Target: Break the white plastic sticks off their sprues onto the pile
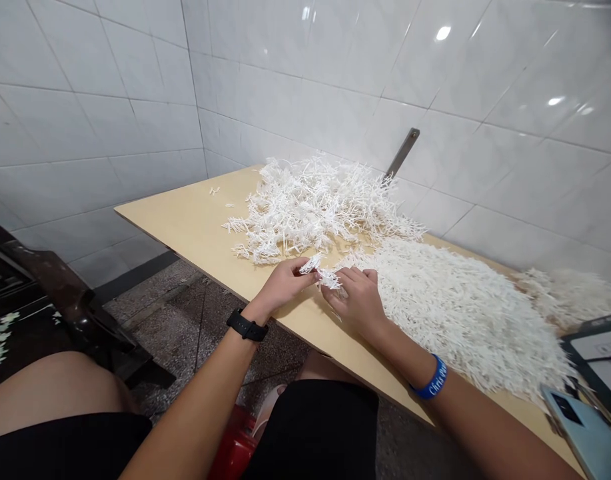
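My left hand (pixel 284 285), with a black watch band on its wrist, pinches a small cluster of thin white branched pieces (pixel 312 265) above the table's front edge. Against the right side of that cluster, my right hand (pixel 356 300) has its fingers closed on the white strands; its fingertips are partly hidden. Behind both hands rises a tangled heap of white branched pieces (pixel 320 200), which look like plastic. A broad, flatter pile of short loose white pieces (pixel 450 300) spreads beside my right hand.
The pale wooden tabletop (pixel 185 207) meets a tiled wall (pixel 310 113). Behind the heap, a metal bar (pixel 402 155) leans up. A light blue phone-like object (pixel 582 427) and a dark-framed box (pixel 600 353) lie at the right. Dark wooden furniture (pixel 60 287) stands left.
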`<state>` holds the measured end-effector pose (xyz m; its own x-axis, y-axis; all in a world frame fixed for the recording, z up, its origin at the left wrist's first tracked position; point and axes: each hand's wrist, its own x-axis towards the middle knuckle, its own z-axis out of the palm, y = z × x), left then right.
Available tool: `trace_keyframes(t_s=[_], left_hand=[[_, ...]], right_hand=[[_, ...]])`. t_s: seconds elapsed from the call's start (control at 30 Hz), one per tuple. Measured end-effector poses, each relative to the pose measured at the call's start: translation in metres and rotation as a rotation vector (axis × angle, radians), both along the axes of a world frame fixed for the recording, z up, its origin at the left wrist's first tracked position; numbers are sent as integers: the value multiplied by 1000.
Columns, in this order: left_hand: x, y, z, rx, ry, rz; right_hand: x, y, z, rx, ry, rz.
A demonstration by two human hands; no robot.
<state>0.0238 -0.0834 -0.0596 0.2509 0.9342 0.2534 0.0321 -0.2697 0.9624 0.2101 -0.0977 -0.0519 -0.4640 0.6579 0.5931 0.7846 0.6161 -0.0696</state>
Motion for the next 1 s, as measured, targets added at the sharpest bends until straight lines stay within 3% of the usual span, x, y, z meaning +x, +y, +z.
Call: trace_keyframes(t_s=[0.3, 0.57, 0.83, 1.0], left_hand=[[0, 2, -6, 35, 44, 25], [2, -1, -1, 96, 24, -98], [3, -1, -1, 96, 192, -9], [2, -1, 0, 55, 143, 34]], right_hand=[[1, 4, -3, -112, 154, 118], [0, 2, -3, -181, 195, 133], [-4, 4, -3, -253, 111, 123], [-6, 3, -2, -251, 154, 121]])
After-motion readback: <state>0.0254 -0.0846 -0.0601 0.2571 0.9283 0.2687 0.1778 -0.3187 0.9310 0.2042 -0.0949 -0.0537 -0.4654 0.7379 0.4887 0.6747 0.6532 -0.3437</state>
